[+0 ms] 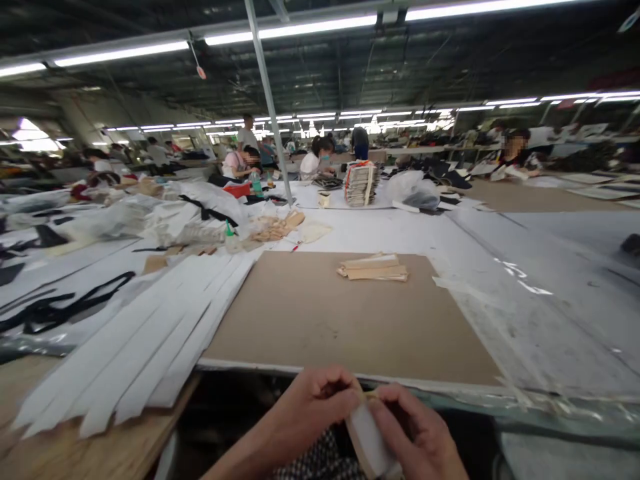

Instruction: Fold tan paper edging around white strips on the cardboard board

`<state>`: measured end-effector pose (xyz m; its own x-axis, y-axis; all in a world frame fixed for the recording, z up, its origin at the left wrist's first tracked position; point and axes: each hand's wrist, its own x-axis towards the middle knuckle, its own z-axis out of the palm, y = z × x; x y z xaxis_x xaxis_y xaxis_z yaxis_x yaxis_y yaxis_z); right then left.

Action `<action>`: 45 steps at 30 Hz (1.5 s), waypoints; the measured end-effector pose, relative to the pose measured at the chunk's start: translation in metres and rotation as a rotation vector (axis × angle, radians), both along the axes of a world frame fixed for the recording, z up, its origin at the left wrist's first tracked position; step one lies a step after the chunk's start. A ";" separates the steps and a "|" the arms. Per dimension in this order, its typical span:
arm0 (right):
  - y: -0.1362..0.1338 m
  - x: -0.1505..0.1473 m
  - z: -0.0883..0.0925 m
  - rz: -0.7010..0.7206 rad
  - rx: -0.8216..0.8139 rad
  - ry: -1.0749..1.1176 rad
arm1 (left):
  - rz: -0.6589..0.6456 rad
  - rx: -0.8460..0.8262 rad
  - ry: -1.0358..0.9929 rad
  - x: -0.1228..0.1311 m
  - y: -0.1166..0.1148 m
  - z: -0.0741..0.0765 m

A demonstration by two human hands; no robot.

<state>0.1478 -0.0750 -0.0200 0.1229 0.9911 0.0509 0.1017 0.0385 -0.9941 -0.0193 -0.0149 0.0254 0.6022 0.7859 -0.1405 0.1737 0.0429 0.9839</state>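
Observation:
Low in front of me, just off the table's near edge, both my hands pinch one narrow strip (367,433) with a white face and tan edges. The fingers of my left hand (320,407) close on its upper left end. Thumb and fingers of my right hand (420,433) grip the same end from the right. The strip's lower part hangs down towards my lap. Beyond the hands, a small stack of similar tan strips (375,268) lies on the brown board (330,320).
Long white strips (150,333) fan out at the left, over a wooden board (30,393). Farther back lie tan pieces (277,227), a green-capped bottle (230,237), a tied bundle (361,183) and plastic bags (413,187). A metal pole (270,100) rises behind. Several people work at tables beyond.

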 end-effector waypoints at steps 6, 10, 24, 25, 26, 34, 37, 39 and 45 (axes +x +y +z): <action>-0.007 0.001 0.010 0.041 -0.332 0.456 | 0.058 -0.270 -0.205 0.000 -0.003 -0.011; -0.005 -0.001 0.005 0.017 -0.345 0.514 | 0.135 -0.248 -0.210 0.007 -0.003 -0.019; -0.001 0.009 0.005 0.053 -0.192 0.351 | 0.161 -0.113 -0.091 0.017 -0.001 -0.025; -0.001 0.009 0.005 0.065 -0.192 0.348 | 0.157 -0.088 -0.068 0.017 -0.002 -0.025; -0.001 0.010 0.005 0.075 -0.194 0.348 | 0.154 -0.060 -0.042 0.017 -0.002 -0.026; 0.004 0.006 0.002 -0.062 -0.194 0.314 | 0.143 0.030 0.020 0.025 -0.002 -0.019; 0.005 0.006 0.000 -0.056 -0.236 0.333 | 0.138 0.013 0.018 0.026 -0.001 -0.021; 0.005 0.007 -0.001 -0.051 -0.251 0.343 | 0.130 -0.018 0.004 0.025 0.000 -0.023; 0.006 0.006 0.000 -0.077 -0.240 0.331 | 0.128 -0.111 -0.058 0.025 0.001 -0.029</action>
